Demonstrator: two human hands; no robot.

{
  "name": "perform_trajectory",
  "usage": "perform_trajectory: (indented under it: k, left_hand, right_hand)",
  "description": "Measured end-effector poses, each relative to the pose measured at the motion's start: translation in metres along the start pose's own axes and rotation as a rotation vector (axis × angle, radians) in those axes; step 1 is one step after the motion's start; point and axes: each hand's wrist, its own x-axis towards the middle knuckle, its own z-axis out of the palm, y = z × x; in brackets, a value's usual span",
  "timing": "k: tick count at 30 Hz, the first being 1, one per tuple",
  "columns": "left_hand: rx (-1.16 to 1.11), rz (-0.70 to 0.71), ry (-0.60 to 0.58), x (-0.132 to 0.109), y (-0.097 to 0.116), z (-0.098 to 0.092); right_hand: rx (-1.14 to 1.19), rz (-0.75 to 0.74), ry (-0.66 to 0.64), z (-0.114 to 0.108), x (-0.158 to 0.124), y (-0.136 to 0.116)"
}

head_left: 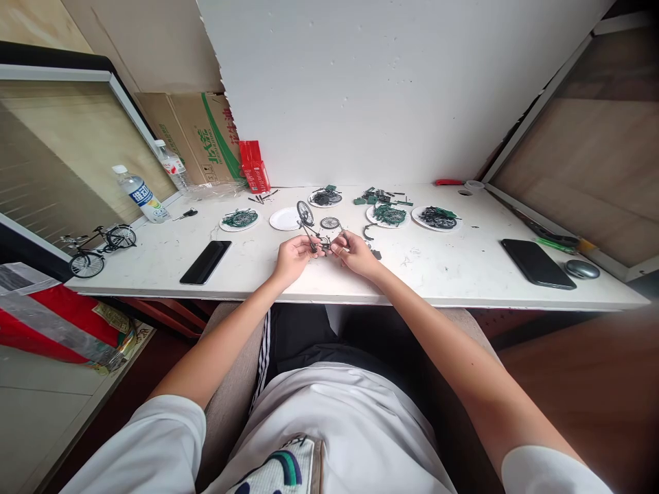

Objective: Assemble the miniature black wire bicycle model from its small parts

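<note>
Near the front middle of the white table, my left hand point(297, 259) pinches a dark model bicycle part point(309, 237), with a spoked wheel point(305, 213) sticking up above the fingers. Close beside it, my right hand point(354, 252) has its fingers closed on the other end of the same dark assembly. The fingers hide much of its middle. A loose spoked wheel point(329, 223) lies just beyond both hands. A white plate point(283, 219) without parts is behind my left hand. Small dark curved pieces point(368, 232) lie beyond my right hand.
Plates of green and dark parts point(239, 219) line the back. A finished-looking model bicycle point(103, 248) and bottles point(141, 195) stand left. Phones point(206, 262) lie on both sides; a round grey object point(582, 269) is at the right. A red box point(254, 167) stands at the wall.
</note>
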Motion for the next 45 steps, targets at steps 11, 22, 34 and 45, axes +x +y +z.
perform_trajectory:
  k: [11, 22, 34, 45]
  left_hand:
    - [0.016, 0.025, -0.030, 0.000, -0.005, -0.003]
    - [0.046, 0.049, -0.071, 0.000, -0.008, -0.004]
    - [0.118, 0.069, -0.107, -0.004, -0.001, -0.004]
    - [0.175, 0.101, -0.082, -0.007, 0.004, -0.002]
  right_hand:
    - [0.000, 0.013, 0.001, -0.001, -0.002, -0.003]
    - [-0.045, 0.032, 0.006, -0.002, 0.001, 0.003]
    - [-0.155, -0.050, 0.002, 0.001, 0.000, -0.002]
    - [-0.284, -0.067, 0.066, 0.002, -0.003, -0.003]
